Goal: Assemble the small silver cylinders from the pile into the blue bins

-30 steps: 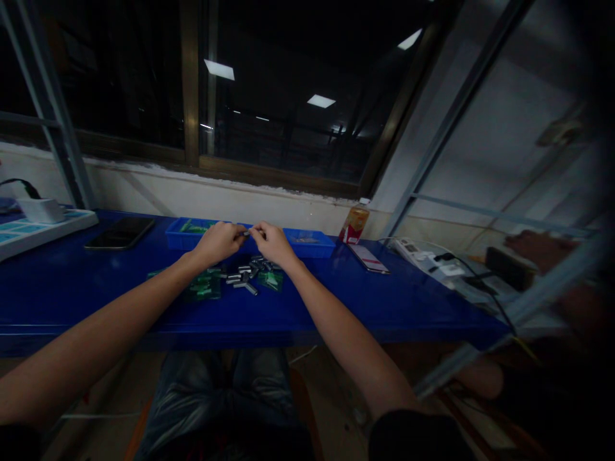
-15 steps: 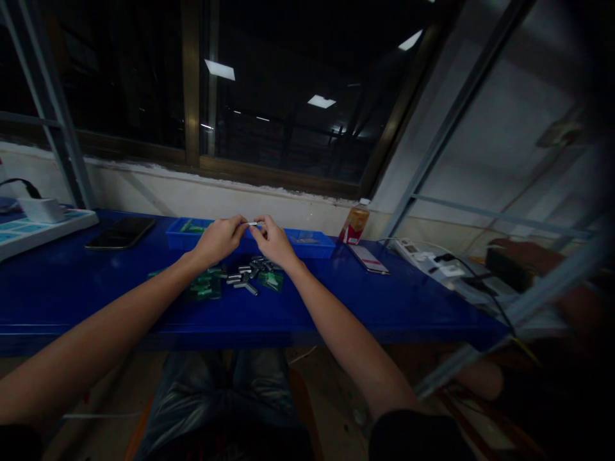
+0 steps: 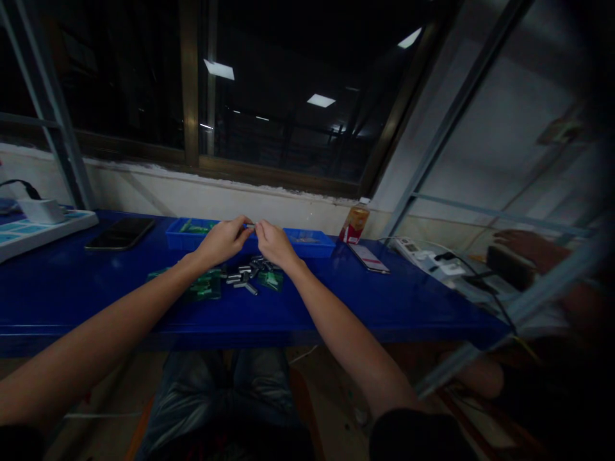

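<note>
My left hand [image 3: 223, 239] and my right hand [image 3: 271, 242] meet above the blue table [image 3: 336, 294], fingertips pinched together on one small metal piece [image 3: 251, 225]. Just below them lies a pile of several small grey metal shells [image 3: 247, 274]. Small green circuit boards [image 3: 204, 285] lie to the left of the pile, and another green board [image 3: 271, 279] lies to its right. Behind the hands stands a shallow blue tray [image 3: 307, 243] with more green parts in its left end.
A dark phone [image 3: 120, 233] lies at the left, a white board [image 3: 29, 229] beyond it. An orange-labelled bottle [image 3: 354, 225] and a second phone [image 3: 369, 258] sit right of the tray. Another person's hand [image 3: 526, 246] works at the far right, near a power strip [image 3: 423, 255].
Both hands have stayed together over the pile and risen slightly. The small piece between the fingertips has been turned a little. The other person's hand at the right has shifted.
</note>
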A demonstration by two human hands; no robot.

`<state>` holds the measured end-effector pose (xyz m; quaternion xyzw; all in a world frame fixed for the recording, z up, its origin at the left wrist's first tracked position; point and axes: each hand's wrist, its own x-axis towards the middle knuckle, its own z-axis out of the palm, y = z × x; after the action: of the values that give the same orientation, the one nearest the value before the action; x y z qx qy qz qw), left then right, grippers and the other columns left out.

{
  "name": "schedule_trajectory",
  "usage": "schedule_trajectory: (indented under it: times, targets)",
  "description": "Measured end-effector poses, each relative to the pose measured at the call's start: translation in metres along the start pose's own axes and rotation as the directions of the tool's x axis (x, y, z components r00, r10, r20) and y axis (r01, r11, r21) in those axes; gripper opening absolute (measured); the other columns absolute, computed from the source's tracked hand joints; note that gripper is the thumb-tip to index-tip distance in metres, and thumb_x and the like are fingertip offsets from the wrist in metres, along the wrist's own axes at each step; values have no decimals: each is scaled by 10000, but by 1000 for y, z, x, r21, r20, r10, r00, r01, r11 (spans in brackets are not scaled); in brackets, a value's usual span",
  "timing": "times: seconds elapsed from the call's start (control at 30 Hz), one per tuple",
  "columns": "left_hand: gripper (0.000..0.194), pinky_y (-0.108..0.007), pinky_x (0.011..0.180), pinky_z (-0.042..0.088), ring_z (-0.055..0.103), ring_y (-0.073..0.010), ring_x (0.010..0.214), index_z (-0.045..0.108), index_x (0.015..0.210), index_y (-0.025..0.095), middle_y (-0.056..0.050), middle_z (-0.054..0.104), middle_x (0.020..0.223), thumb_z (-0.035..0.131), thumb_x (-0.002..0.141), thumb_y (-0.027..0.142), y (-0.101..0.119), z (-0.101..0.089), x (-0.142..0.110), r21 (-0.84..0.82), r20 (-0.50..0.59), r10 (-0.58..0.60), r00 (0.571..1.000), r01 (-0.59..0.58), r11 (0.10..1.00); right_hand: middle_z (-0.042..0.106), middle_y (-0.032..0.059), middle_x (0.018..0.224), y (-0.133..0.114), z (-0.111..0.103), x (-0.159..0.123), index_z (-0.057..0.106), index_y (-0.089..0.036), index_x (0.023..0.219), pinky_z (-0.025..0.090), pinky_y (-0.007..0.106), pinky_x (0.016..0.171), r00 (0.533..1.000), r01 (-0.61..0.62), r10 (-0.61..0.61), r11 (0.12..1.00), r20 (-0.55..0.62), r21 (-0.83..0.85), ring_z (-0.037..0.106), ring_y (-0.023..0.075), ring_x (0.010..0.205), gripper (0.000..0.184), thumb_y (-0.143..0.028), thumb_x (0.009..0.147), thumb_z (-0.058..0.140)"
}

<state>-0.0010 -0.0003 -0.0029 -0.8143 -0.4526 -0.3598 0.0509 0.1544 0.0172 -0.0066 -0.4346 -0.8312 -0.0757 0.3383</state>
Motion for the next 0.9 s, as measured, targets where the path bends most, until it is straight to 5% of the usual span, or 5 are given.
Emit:
schedule_trajectory:
  times: [0.5,0.9]
  targets:
    - [243,-274,666,424,600,-170,707,478,836,182,-39,634,732,281,900,309,-3,-2,0,-160,127,20,992,0,987,599,34,691,5,-16,-1,549,-194,758,303,242,595,990,133,-134,991,39,35,536,149,654,333,-336,918,293]
    - [238,-280,680,430,600,-181,752,479,906,173,-66,632,792,283,894,306,-8,1,-1,-155,164,43,985,-18,988,543,-3,590,7,-10,1,552,-171,667,298,214,573,996,52,-64,983,59,178,489,110,587,356,-306,904,323]
